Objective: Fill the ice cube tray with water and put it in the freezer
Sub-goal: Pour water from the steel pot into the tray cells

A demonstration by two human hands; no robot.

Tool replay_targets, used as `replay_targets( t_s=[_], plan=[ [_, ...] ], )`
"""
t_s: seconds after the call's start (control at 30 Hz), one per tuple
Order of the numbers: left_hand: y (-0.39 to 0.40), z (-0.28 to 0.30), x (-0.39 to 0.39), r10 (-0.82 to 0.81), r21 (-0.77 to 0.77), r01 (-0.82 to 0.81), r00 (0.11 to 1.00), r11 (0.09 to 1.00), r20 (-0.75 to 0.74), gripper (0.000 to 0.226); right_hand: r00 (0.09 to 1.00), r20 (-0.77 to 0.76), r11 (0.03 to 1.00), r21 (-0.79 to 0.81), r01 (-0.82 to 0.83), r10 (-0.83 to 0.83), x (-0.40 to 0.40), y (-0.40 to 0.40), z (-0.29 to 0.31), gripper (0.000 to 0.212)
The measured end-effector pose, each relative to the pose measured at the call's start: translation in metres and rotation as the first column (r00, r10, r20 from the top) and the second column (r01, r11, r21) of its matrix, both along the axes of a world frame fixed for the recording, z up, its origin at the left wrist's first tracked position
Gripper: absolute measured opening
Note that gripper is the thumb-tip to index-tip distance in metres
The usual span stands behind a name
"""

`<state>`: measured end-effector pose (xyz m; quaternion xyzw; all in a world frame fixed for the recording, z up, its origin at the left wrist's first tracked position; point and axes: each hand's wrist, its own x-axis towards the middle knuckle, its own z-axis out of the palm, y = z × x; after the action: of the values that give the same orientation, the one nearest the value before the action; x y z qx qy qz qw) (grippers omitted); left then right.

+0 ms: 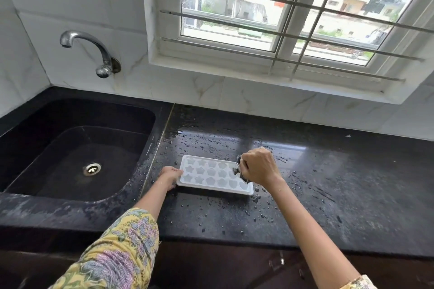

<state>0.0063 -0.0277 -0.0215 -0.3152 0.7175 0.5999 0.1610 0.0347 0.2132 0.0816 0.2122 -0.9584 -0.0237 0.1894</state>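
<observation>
A white ice cube tray [212,175] with several star- and flower-shaped cells lies flat on the wet black counter [328,195]. My left hand [170,176] grips the tray's left short edge. My right hand [259,166] is closed around a small steel cup [239,168], tipped on its side over the tray's right end, rim facing the cells. Most of the cup is hidden by my fingers. Whether the cells hold water I cannot tell.
A black sink [77,148] with a steel drain [92,169] sits left of the tray. A chrome wall tap [94,54] hangs above it. Water drops dot the counter around the tray. A barred window [293,14] is behind.
</observation>
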Motion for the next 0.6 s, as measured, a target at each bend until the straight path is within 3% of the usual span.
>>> replay_targets(
  t_s=[0.23,0.6],
  plan=[
    [0.0019,0.0032,0.0017,-0.014,-0.018,0.014,1.0,1.0,0.018,0.03,1.0,0.014,1.0,0.007,0.011,-0.011,0.0006,0.0021,-0.0021,0.028],
    [0.002,0.005,0.0029,0.011,0.0,-0.011,1.0,1.0,0.016,0.03,1.0,-0.007,1.0,-0.022,-0.014,0.013,0.0016,0.0001,-0.0021,0.038]
  ],
)
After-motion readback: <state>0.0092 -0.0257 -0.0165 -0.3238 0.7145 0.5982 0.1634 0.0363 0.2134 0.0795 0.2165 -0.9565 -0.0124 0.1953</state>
